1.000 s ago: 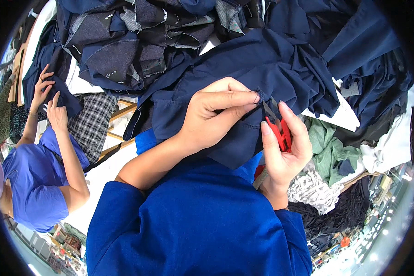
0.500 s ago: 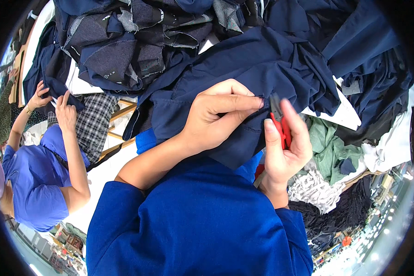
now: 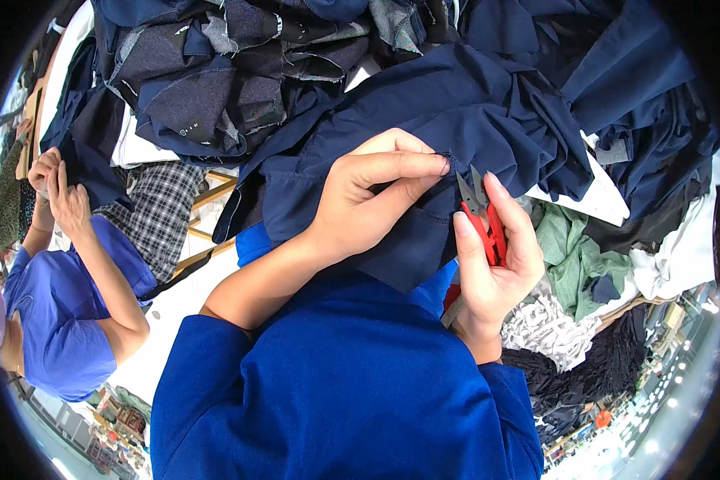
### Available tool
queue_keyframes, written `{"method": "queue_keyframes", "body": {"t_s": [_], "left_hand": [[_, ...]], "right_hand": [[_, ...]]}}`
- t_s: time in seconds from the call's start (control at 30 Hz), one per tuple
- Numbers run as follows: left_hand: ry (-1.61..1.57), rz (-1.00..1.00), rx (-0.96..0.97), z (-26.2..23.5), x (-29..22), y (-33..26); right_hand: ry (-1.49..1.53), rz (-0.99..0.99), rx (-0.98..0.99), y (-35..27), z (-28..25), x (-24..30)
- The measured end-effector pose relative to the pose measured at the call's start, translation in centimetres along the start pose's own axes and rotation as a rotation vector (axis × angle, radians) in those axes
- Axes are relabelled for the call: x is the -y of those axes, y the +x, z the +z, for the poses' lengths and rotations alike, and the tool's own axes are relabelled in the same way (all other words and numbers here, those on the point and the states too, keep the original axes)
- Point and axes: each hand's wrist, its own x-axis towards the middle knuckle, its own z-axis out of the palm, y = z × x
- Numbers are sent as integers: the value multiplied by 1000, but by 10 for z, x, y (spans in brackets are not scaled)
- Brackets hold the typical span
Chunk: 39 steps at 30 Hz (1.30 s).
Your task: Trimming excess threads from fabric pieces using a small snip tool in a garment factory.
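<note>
My left hand (image 3: 372,200) pinches a fold of a navy blue garment (image 3: 456,112) that lies draped in front of me, fingertips at its edge. My right hand (image 3: 496,256) holds small red thread snips (image 3: 482,220), their metal blades pointing up at the spot where my left fingers grip the cloth. Both of my forearms come out of bright blue sleeves.
A heap of dark denim and navy garments (image 3: 240,72) covers the table behind. Green and white cloth (image 3: 572,256) lies at the right. At the left another person in a blue top (image 3: 64,320) handles dark fabric beside a checked cloth (image 3: 156,208).
The snips' blades have moved closer to the pinched fabric edge. The person at the left has raised both hands a little higher.
</note>
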Motion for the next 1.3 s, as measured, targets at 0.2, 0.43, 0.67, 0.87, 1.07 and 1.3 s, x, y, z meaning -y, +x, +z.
{"method": "queue_keyframes", "body": {"t_s": [0.2, 0.43, 0.67, 0.87, 1.07, 1.3], "left_hand": [[34, -17, 56, -3, -5, 2], [59, -98, 275, -8, -16, 5], [-291, -339, 188, -6, -15, 2], [-282, -322, 182, -6, -16, 3], [-202, -261, 184, -8, -16, 3], [-24, -185, 254, -8, -17, 4]], "right_hand": [[-6, 29, 26, 1, -3, 1], [110, 125, -15, -2, -2, 3], [81, 55, 85, -1, -10, 1], [43, 60, 105, -1, -9, 5], [50, 61, 115, -1, -8, 4], [102, 81, 41, -3, -1, 1]]}}
